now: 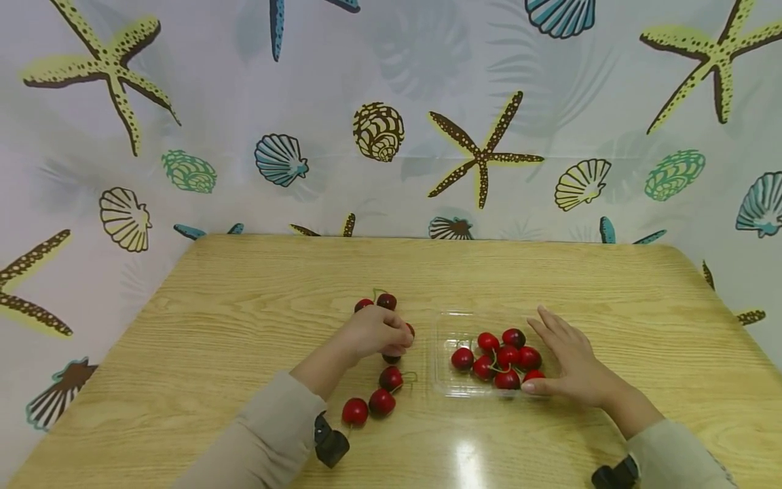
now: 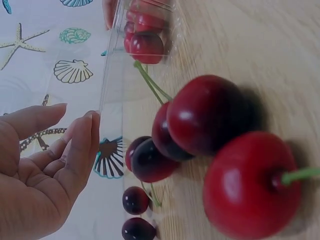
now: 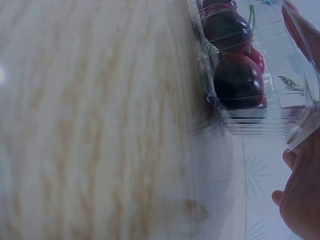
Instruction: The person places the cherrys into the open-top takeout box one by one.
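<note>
My left hand (image 1: 371, 331) hovers over the cherries lying left of the tray; its thumb and loosely bent fingers stand apart with nothing between them in the left wrist view. Under and around it lie red cherries, among them a dark cherry (image 1: 387, 301) at the back and a bright red cherry (image 1: 355, 411) at the front. A clear plastic tray (image 1: 448, 326) holds several cherries (image 1: 508, 356), some with green stems. At the tray's right end is my right hand (image 1: 574, 367), fingers spread nearly straight, thumb at the near corner.
All of this is on a light wood-grain table (image 1: 244, 285). Behind and beside it hangs a pale cloth (image 1: 330, 81) printed with starfish and shells. Two cherries, a dark one (image 1: 391, 379) and a red one (image 1: 382, 403), lie between the left sleeve and the tray.
</note>
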